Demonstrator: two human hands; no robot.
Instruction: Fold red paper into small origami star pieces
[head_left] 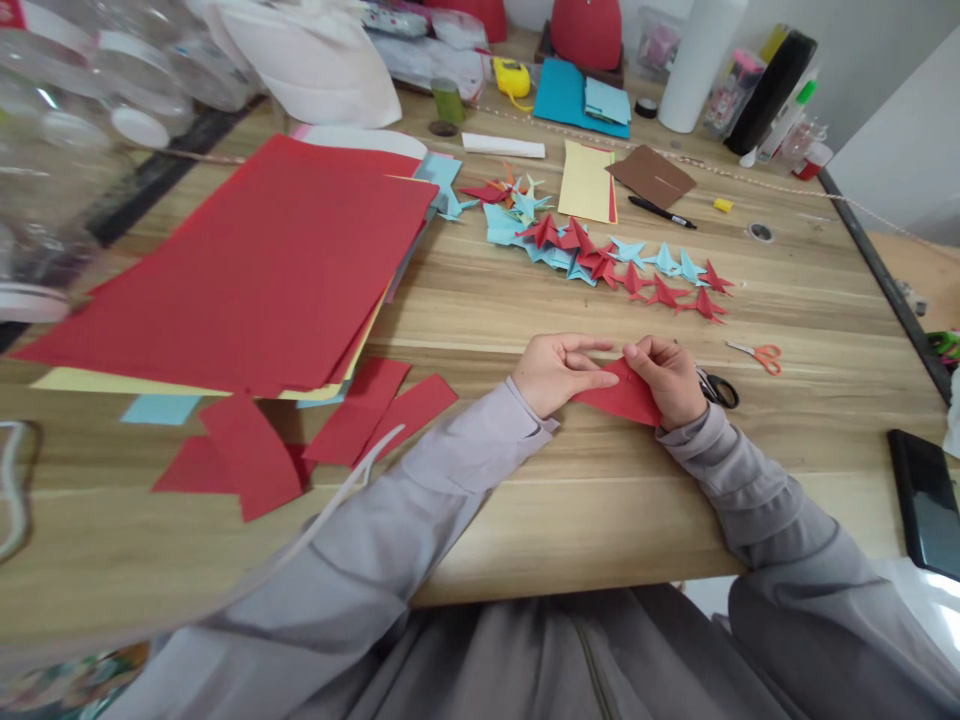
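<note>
Between my two hands is a folded piece of red paper (621,400), held just above the table. My left hand (556,372) pinches its upper left side between thumb and fingers. My right hand (669,378) grips the right side, the thumb pressed on top. Part of the paper is hidden by the fingers. Black-handled scissors (721,391) lie beside my right hand, mostly covered by it. Farther off, small orange-handled scissors (766,358) rest on the wood. Beyond my hands, rows of red folded paper cranes (666,292) and light blue ones (664,260) stand on the table.
A stack of large red sheets (270,270) covers the left side, with cut red strips (255,455) in front. Yellow paper (587,182), brown paper (651,180), a black pen (661,212) and a tape measure (511,78) lie toward the back. A phone (926,500) is at the right edge.
</note>
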